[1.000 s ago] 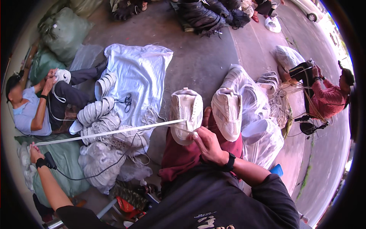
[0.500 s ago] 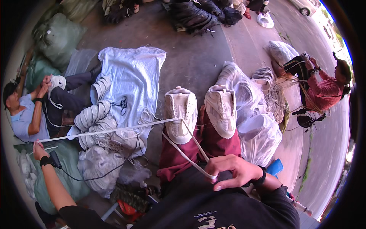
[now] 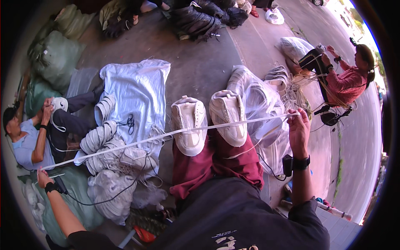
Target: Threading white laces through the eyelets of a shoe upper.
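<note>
From here I have the left hand (image 3: 43, 178) pinching a white lace (image 3: 168, 134) and the right hand (image 3: 299, 130) grasping it too; it stretches nearly straight across two pale shoes (image 3: 231, 135), which rest at the knee edge of the maroon trousers (image 3: 193, 175)

There is one left hand (image 3: 43, 178) and one right hand (image 3: 298, 127), with one white lace (image 3: 112, 150) stretched between them; two white shoes (image 3: 189, 118); one spread sheet (image 3: 135, 83); two seated co-workers (image 3: 343, 85), one per side; shoe uppers (image 3: 98, 137) overlap too much to count.
</note>
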The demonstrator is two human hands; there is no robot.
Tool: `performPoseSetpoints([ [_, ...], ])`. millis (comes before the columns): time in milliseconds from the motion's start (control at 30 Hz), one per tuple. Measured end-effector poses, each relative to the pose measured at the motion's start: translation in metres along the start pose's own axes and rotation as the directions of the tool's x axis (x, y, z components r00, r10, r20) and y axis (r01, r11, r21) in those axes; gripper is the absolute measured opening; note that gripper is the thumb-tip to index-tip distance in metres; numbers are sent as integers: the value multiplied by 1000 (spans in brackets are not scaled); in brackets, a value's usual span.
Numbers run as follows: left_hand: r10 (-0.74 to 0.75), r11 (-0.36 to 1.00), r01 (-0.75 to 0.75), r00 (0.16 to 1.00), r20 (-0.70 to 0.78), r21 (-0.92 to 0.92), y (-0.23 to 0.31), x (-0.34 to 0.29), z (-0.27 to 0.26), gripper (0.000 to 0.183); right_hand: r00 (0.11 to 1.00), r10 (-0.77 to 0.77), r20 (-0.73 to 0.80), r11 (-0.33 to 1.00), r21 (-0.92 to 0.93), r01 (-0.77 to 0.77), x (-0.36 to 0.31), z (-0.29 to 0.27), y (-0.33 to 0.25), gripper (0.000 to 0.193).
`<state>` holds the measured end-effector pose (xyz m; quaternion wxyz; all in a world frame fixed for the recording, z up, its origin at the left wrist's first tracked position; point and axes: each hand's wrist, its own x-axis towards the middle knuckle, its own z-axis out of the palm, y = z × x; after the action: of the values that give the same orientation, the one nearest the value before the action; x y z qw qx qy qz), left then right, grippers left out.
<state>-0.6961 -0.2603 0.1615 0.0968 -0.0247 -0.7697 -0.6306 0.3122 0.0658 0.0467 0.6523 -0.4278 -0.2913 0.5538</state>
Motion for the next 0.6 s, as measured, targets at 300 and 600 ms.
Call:
performPoseSetpoints([
  [300,19,1000,-19,999,-49,6,3,-47,-18,25,987,12,-163,999,35,-6,0,-96,-30,30],
  [600,75,992,-74,997,12,-105,46,-63,-59,25,978,8,-209,1000,-15,-11,8,-164,-121,29],
])
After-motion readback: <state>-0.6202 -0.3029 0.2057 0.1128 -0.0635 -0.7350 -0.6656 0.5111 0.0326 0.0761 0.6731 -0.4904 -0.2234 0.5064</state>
